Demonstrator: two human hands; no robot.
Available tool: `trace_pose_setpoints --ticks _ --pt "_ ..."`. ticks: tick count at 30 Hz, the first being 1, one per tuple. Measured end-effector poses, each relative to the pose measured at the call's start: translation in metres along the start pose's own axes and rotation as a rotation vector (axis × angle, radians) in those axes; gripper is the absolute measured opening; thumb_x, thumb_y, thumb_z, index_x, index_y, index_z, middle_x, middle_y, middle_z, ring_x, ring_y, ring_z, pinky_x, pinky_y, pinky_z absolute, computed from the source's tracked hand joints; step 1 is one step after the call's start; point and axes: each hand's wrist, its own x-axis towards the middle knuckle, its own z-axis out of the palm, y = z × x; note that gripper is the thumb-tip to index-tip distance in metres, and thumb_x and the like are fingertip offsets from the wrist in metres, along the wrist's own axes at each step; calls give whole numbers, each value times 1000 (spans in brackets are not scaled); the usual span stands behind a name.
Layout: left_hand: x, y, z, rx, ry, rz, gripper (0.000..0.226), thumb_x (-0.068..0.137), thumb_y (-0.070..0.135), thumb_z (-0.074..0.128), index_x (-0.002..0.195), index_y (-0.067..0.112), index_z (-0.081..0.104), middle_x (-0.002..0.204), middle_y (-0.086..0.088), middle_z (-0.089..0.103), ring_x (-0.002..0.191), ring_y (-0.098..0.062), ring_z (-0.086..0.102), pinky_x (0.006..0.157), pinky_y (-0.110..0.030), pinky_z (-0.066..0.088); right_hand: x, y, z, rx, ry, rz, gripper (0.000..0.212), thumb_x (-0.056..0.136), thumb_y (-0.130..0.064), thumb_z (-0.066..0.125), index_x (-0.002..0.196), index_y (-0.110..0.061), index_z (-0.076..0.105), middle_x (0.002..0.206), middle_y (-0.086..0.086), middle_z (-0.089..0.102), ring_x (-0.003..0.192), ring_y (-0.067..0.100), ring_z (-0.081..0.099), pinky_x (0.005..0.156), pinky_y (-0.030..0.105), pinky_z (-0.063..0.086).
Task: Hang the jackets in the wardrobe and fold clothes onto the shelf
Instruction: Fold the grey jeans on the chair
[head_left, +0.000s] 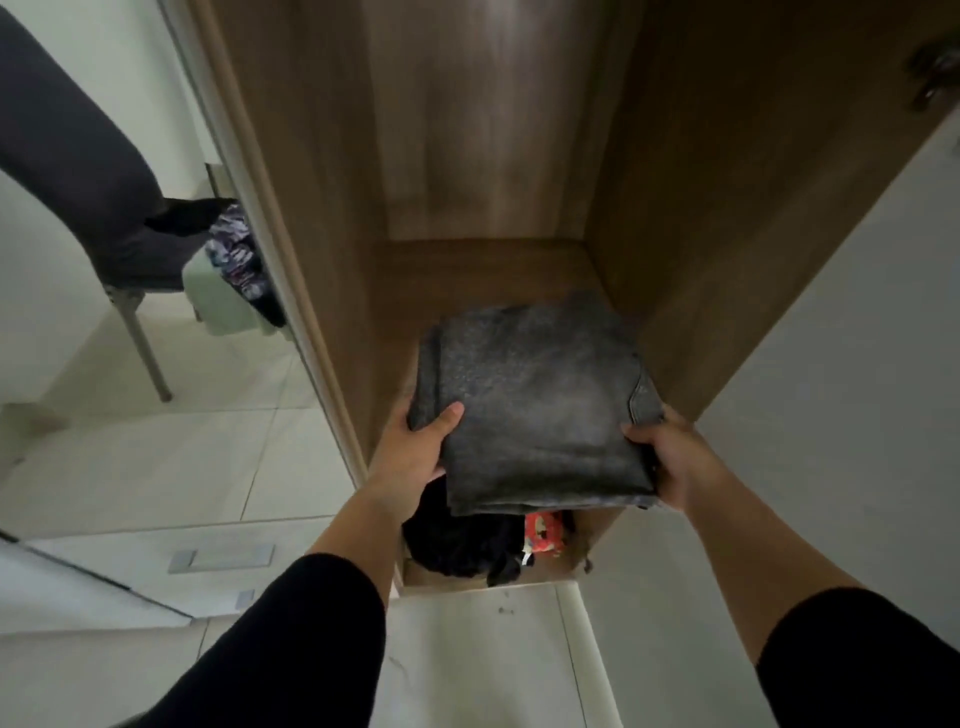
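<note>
A folded pair of grey jeans (535, 400) is held out flat inside the open wooden wardrobe (322, 208), above its floor. The near left corner of the jeans is gripped by the left hand (415, 447), with the thumb laid on top of the cloth and the fingers hidden underneath. The near right edge is gripped by the right hand (670, 457), its thumb curled over the edge just beside a pocket seam and its fingers tucked out of sight below. Both forearms are bare, with black sleeves (311, 623) pushed up toward the elbows.

Under the near edge of the jeans, on the wardrobe floor, a heap of black clothing (457, 545) is seen, and just to its right a red patterned item (543, 532). Whether the jeans touch this heap cannot be told.

To the far left, outside the wardrobe, a dark chair (93, 197) with a metal leg is seen on the pale tiled floor (156, 457). Patterned purple-and-white clothing (234, 254) and a pale green item (218, 301) are piled on its seat.
</note>
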Motion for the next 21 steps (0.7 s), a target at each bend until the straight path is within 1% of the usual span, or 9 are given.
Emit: trace_pose_setpoints --ticks 3,4,7,9,11,13,15,19,21 --pt "41 4 13 -5 40 32 49 86 18 69 124 24 39 125 -3 54 110 -27 57 71 -36 52 42 -8 14 -55 35 -107 38 89 -5 58 122 -26 54 119 6 64 96 28 64 80 42 54" --pt "53 2 16 49 69 58 60 82 18 73 127 27 35 132 -3 48 113 -26 54 80 -38 52 52 -7 19 -123 32 -154 41 92 -11 57 129 -28 50 122 2 62 103 27 62 89 44 52" --pt "70 -21 29 652 124 182 92 75 30 78 145 30 18 152 -7 12 133 -28 32 112 -41 28 72 16 31 -718 43 -314 49 98 -36 43 145 -34 31 144 2 43 131 27 42 109 46 35" --pt "63 -46 35 1096 182 337 80 85 46 61 148 31 12 155 -4 -1 141 -32 17 113 -53 16 64 39 37 -1184 162 -423 47 100 -41 27 147 -36 26 155 3 23 142 26 21 114 50 17" --pt "50 -71 33 1360 226 584 58 95 48 38 146 29 21 156 -4 13 143 -30 13 111 -60 8 43 64 37 -1328 323 -626 47 98 -39 21 141 -31 37 150 7 31 139 26 25 114 53 17" --pt "41 -90 22 1537 90 702 51 98 46 21 142 24 31 152 -3 32 142 -26 22 110 -63 12 28 92 36 -1384 333 -716 48 94 -39 27 139 -29 41 147 8 38 136 26 29 115 52 18" --pt "42 -105 7 1651 -29 688 55 99 44 7 144 23 31 152 -1 34 143 -23 24 108 -63 13 28 112 31 -1502 247 -673 50 95 -41 26 143 -28 35 152 8 32 141 26 23 114 51 15" --pt "64 -96 5 1720 -93 648 56 95 44 20 145 24 34 153 3 32 142 -20 27 106 -64 14 57 107 41 -1561 190 -641 56 99 -43 10 141 -25 42 150 10 36 141 27 27 111 53 26" --pt "79 -75 15 1761 -101 585 62 92 49 6 149 30 20 158 7 15 146 -18 15 109 -62 10 77 94 51 -1594 181 -657 55 97 -41 14 141 -23 43 149 11 37 140 29 30 107 54 31"
